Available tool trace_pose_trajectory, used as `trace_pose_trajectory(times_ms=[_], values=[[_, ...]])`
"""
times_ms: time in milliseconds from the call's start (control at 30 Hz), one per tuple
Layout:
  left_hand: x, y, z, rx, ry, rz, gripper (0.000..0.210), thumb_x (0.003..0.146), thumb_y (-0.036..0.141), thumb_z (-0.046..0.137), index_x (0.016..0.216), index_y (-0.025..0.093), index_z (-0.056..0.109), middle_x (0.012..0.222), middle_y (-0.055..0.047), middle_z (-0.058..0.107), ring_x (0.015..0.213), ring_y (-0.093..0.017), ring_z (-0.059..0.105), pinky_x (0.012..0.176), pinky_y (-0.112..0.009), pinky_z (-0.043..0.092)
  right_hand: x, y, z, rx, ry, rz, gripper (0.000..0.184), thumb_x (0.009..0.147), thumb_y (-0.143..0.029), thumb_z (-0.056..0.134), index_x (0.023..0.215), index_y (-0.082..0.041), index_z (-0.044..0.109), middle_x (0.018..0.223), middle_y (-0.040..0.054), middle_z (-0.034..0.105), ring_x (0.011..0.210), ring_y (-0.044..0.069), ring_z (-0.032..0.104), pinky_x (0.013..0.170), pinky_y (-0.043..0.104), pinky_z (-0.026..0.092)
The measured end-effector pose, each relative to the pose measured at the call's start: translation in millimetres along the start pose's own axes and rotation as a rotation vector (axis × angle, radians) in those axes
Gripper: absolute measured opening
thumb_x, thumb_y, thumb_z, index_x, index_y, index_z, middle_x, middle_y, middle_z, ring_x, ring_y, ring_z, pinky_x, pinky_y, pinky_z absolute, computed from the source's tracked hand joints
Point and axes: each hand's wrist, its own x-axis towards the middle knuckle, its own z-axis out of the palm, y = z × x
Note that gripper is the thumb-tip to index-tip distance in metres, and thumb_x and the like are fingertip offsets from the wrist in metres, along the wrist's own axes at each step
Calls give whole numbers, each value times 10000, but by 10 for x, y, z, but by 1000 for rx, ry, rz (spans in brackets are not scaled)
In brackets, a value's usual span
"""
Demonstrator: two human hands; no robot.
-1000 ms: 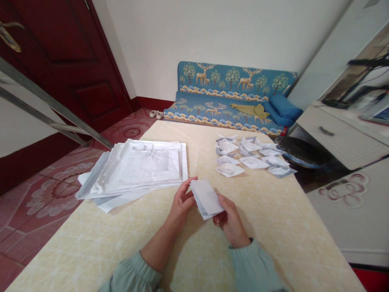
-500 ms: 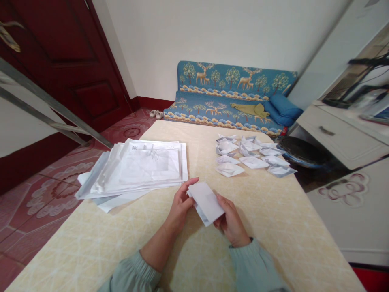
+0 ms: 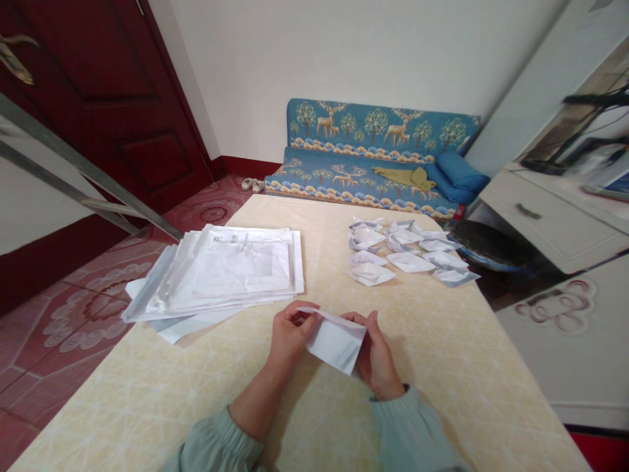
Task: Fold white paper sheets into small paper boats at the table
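Observation:
A small folded sheet of white paper (image 3: 335, 345) is held above the table, between both hands. At its left top corner my left hand (image 3: 291, 331) pinches it between thumb and fingers. My right hand (image 3: 377, 354) grips the right edge, thumb pointing up and some fingers hidden behind the paper. The upper edges look slightly parted, with a flap along the top. Beyond the right hand lie several folded paper boats (image 3: 410, 262) in rough rows. To the left of the left hand rests a thick stack of white paper sheets (image 3: 240, 269), some with printing.
The table (image 3: 206, 393) has a pale yellow patterned cover. Behind it stands a blue sofa (image 3: 339, 157) with deer patterns. A metal frame (image 3: 88, 177) and a dark red door (image 3: 98, 85) are at left; a white cabinet (image 3: 540, 216) stands at right.
The folded paper has been tipped so its front face now shows and its top edge faces up. My left hand has closed its extended finger onto the paper's corner.

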Motion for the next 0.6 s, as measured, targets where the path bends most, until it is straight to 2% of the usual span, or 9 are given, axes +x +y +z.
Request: trace_pose_trajectory(times_ms=[100, 200, 333, 433, 600], values=[[16, -40, -2, 38, 38, 11, 221, 669, 291, 709, 812, 131, 655, 688, -24, 657, 610, -136, 577, 558, -220, 425, 13, 8, -34, -32, -36, -3, 570, 804, -683, 388, 910, -168, 609, 643, 24, 582, 453, 105, 457, 369, 198, 357], [17, -55, -8, 109, 55, 54, 199, 676, 299, 694, 773, 132, 646, 642, -4, 624, 571, -121, 543, 527, -212, 391, 14, 4, -44, -65, -64, -39, 560, 811, -664, 398, 1017, -173, 573, 725, 41, 597, 462, 104, 478, 335, 189, 367], [-37, 6, -4, 313, 69, 149, 154, 696, 292, 663, 648, 163, 595, 527, 39, 509, 482, -86, 442, 469, -195, 320, 13, 10, -22, -75, -51, -79, 477, 818, -609, 452, 1049, -201, 538, 776, 30, 592, 483, 102, 509, 322, 174, 374], [-89, 93, 15, 410, 36, 263, 101, 702, 256, 640, 645, 183, 598, 531, 40, 490, 473, -84, 426, 472, -196, 322, 10, 14, 0, -128, -25, -100, 439, 801, -575, 514, 1052, -215, 527, 841, 33, 613, 490, 98, 527, 318, 169, 380], [-126, 189, 39, 416, -10, 358, 82, 703, 226, 626, 632, 188, 608, 591, 16, 531, 522, -95, 470, 499, -201, 350, 10, 10, 25, -206, 43, -36, 377, 759, -486, 614, 975, -183, 552, 638, -2, 614, 452, 106, 534, 341, 180, 403]])
